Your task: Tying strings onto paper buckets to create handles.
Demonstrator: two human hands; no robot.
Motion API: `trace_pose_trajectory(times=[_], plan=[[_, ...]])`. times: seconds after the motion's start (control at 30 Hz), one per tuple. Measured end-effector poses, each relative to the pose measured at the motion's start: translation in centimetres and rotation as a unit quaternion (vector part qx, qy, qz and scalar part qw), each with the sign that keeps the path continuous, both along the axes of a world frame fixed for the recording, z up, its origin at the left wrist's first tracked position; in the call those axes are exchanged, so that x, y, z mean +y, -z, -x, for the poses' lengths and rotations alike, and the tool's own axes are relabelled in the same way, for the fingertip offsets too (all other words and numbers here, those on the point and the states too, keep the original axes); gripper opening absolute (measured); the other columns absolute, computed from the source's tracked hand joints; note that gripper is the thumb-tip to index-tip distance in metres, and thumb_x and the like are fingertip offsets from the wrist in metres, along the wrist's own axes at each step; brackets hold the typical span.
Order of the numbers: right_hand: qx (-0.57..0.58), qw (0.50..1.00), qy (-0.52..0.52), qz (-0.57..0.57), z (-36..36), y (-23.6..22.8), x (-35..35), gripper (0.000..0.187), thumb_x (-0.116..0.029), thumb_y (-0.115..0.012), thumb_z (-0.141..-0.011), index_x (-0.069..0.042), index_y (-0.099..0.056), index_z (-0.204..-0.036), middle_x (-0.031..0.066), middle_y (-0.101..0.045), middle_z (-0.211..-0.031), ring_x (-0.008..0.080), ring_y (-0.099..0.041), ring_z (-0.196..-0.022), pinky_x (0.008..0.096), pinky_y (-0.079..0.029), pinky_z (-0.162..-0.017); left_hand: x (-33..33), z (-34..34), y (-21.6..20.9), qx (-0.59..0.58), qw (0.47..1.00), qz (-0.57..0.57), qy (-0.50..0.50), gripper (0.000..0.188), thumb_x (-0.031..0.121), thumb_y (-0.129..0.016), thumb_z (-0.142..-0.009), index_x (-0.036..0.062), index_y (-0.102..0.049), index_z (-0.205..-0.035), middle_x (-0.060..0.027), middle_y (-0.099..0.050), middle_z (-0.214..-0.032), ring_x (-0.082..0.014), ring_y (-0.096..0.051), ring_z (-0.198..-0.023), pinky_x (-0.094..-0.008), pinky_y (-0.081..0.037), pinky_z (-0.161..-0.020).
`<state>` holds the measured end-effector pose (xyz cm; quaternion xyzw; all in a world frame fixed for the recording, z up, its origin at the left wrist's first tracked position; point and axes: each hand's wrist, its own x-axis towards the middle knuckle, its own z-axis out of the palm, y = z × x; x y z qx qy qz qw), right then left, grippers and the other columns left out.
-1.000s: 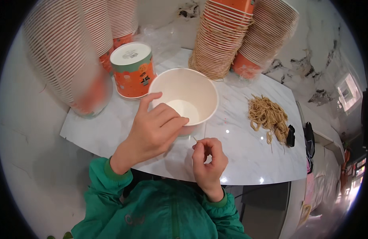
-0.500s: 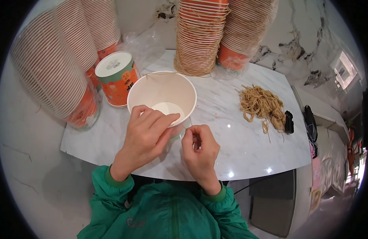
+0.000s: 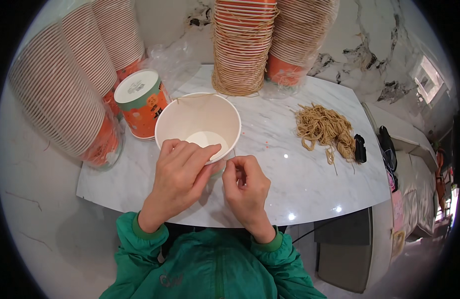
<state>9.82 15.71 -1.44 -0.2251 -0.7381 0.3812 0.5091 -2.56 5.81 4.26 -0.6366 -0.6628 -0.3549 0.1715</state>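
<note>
In front of me a white-lined paper tub (image 3: 192,117) tilts its open mouth toward me. My left hand (image 3: 177,177) is closed over its near rim, fingertips inside and thumb on the outer wall. A thin strand of tan twine (image 3: 199,94) crosses the far rim. Beside the tub's near right wall, my right hand (image 3: 247,192) is closed in a pinch. A fine strand seems to run from the tub to those fingertips, though most of it is hidden. To the right lies a loose heap of tan twine (image 3: 322,127).
Tall nested stacks of paper tubs (image 3: 56,94) in clear plastic stand at left. An upside-down orange and green tub (image 3: 140,107) sits behind mine. Twine-draped tubs (image 3: 242,50) and another wrapped stack (image 3: 287,70) rise at the back. A small black object (image 3: 360,148) touches the twine heap.
The view has shifted slightly, moving the tub and both hands a little left in the picture. Both hands keep nearly the same pose at the rim.
</note>
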Motion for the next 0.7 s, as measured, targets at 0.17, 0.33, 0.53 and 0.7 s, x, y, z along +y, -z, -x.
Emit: trace_pose_trajectory(times=[0.17,0.33,0.53,0.7], plan=[[0.014,1.0,0.003,0.011,0.3,0.2,-0.1,0.005,-0.001,-0.07,-0.093,0.0,-0.065,-0.094,0.0021,-0.068,-0.076,0.0042,-0.06,-0.062,0.0215,-0.047,-0.055,-0.2,-0.1,-1.0,-0.048,0.999,0.019,0.014,0.036,-0.002,-0.072,-0.082,0.0029,-0.07,-0.118,-0.0075,-0.067,-0.086,-0.0248,-0.063,-0.078,-0.0373,-0.047,-0.077],[0.0,0.999,0.003,0.035,0.0,-0.1,-0.1,0.008,-0.004,-0.073,-0.091,-0.002,-0.065,-0.094,0.0071,-0.069,-0.075,0.0162,-0.068,-0.057,0.0289,-0.052,-0.052,0.4,2.7,-3.8,-0.253,0.962,0.096,0.04,0.024,0.005,-0.064,-0.093,-0.0008,-0.071,-0.116,-0.0136,-0.072,-0.101,-0.029,-0.069,-0.083,-0.0364,-0.054,-0.073],[0.005,0.999,0.002,0.045,0.3,-0.1,-0.2,0.009,-0.005,-0.073,-0.092,-0.002,-0.064,-0.093,0.0071,-0.068,-0.072,0.0149,-0.067,-0.056,0.0283,-0.051,-0.052,1.8,4.6,-4.8,-0.222,0.935,0.243,0.136,0.024,0.007,-0.068,-0.093,0.0016,-0.073,-0.115,-0.0083,-0.074,-0.099,-0.0164,-0.068,-0.081,-0.0298,-0.053,-0.072],[-0.004,0.998,0.002,0.055,0.5,-0.2,-0.5,0.01,-0.005,-0.073,-0.092,-0.002,-0.063,-0.092,0.0069,-0.068,-0.071,0.0137,-0.067,-0.056,0.0279,-0.051,-0.052,3.1,5.4,-4.5,-0.193,0.93,0.247,0.19,0.021,0.012,-0.069,-0.09,0.0021,-0.075,-0.108,-0.0102,-0.075,-0.093,-0.0225,-0.069,-0.079,-0.0334,-0.053,-0.072]])
